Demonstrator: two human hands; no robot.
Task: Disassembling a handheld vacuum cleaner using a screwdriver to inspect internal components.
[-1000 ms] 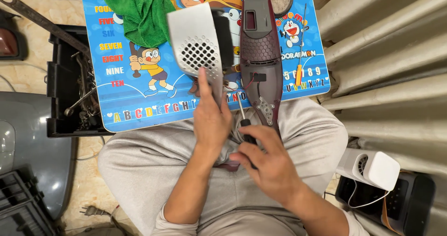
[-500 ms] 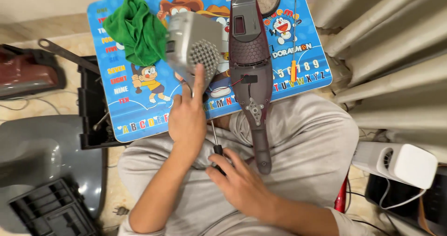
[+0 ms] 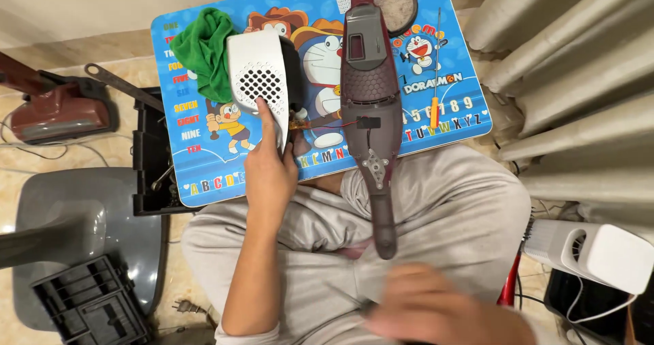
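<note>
head | left hand [image 3: 269,171] grip still on white cover [image 3: 259,79] | right hand [image 3: 436,311] withdrawn, blurred, grip unclear

Even indoor light; motion-blurred right hand [image 3: 443,311]
</note>
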